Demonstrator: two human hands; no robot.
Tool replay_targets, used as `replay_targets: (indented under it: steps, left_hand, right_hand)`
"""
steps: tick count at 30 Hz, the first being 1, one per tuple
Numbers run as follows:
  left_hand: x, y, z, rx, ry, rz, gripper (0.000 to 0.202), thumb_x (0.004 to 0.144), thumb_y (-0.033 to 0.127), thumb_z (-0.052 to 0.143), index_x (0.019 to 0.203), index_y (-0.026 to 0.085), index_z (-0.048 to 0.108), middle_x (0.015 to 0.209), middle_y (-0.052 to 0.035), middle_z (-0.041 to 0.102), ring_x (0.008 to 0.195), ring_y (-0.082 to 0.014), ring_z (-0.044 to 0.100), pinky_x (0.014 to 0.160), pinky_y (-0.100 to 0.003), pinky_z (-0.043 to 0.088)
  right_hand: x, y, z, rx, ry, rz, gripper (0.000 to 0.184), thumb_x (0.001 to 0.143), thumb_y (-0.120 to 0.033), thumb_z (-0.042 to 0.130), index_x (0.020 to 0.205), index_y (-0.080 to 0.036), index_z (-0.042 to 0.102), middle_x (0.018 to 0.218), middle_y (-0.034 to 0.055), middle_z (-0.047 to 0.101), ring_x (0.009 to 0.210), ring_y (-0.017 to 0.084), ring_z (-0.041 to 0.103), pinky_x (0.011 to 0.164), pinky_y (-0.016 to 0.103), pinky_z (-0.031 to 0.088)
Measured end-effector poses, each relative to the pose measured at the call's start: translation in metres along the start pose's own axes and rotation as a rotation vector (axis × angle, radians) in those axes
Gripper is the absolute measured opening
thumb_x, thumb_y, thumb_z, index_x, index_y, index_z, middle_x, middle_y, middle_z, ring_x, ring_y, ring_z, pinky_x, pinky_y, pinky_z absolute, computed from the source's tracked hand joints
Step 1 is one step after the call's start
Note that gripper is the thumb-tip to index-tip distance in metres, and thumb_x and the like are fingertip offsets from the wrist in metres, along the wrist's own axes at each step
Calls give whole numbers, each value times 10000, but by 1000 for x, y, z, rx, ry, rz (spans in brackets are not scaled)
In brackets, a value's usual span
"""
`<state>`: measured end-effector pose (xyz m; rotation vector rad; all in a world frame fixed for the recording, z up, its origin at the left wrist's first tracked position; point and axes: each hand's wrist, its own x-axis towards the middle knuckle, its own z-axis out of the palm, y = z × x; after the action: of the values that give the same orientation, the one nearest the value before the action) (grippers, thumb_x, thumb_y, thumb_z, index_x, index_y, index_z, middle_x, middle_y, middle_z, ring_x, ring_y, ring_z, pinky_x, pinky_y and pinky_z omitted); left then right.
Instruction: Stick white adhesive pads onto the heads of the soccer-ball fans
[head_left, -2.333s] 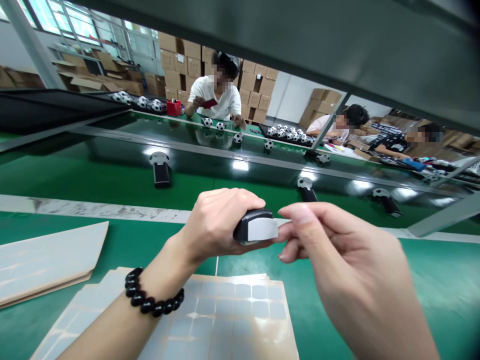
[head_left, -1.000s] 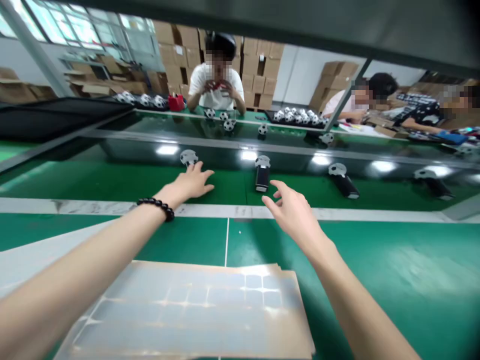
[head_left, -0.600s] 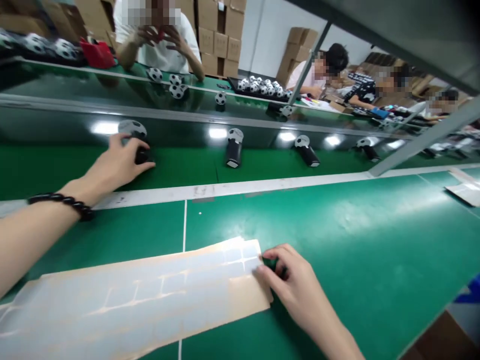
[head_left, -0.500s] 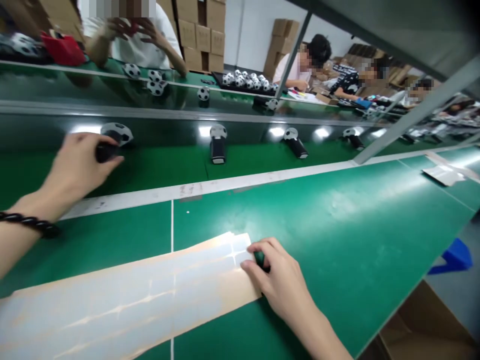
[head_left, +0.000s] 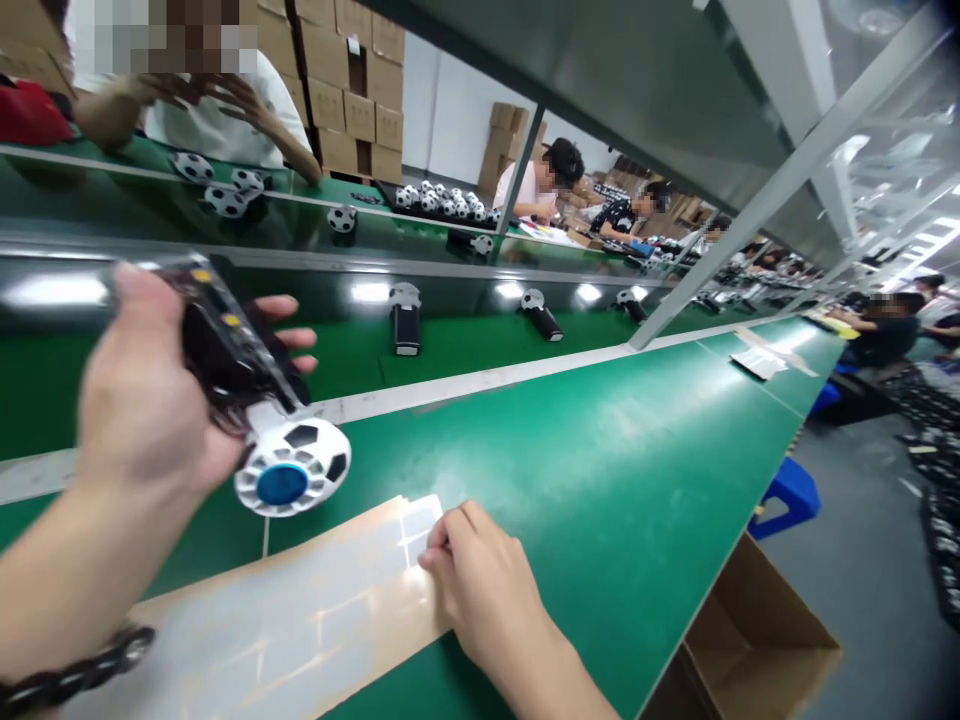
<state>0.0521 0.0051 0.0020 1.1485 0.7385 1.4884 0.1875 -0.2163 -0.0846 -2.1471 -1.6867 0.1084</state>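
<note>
Nearest, a black beaded bracelet circles the left wrist just above the front edge of the green counter. The left hand is raised over the counter, its fingers closed around the black grip of a handheld football gadget. The gadget's round white-and-black football-patterned head tilts toward the counter, with a blue disc at its centre. The right hand rests on the counter, its fingers curled onto the end of a long sheet of pale square stickers on tan backing; they touch the sheet, but whether they pinch it cannot be told. The sheet lies flat on the counter, just below the raised gadget. Beyond the counter's far white edge strip, more black-gripped football gadgets sit on a green surface in a spaced row. Farther past the counter, a person in a white shirt sits behind small footballs, with stacked cartons behind. Right of the counter, an open cardboard box and a blue stool stand on the floor.
</note>
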Motion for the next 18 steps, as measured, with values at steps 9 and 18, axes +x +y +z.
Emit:
replay_targets:
  steps: [9, 18]
  left_hand:
    - [-38, -2, 13, -69, -139, 297, 511, 717, 606, 833, 920, 199, 598, 724, -3, 722, 512, -165, 676, 450, -288, 613]
    - [-45, -8, -3, 206, -301, 471, 478, 797, 583, 757, 1027, 186, 622, 778, -41, 715, 572, -167, 669, 501, -274, 580]
  right_hand:
    - [-4, 8, 11, -14, 140, -145, 174, 841, -41, 570, 862, -213, 589, 790, 37, 687, 605, 227, 697, 492, 304, 481]
    - [-6, 28, 11, 301, 119, -392, 259, 965, -79, 429, 845, -222, 609, 934, 120, 783, 806, 248, 745, 711, 360, 603]
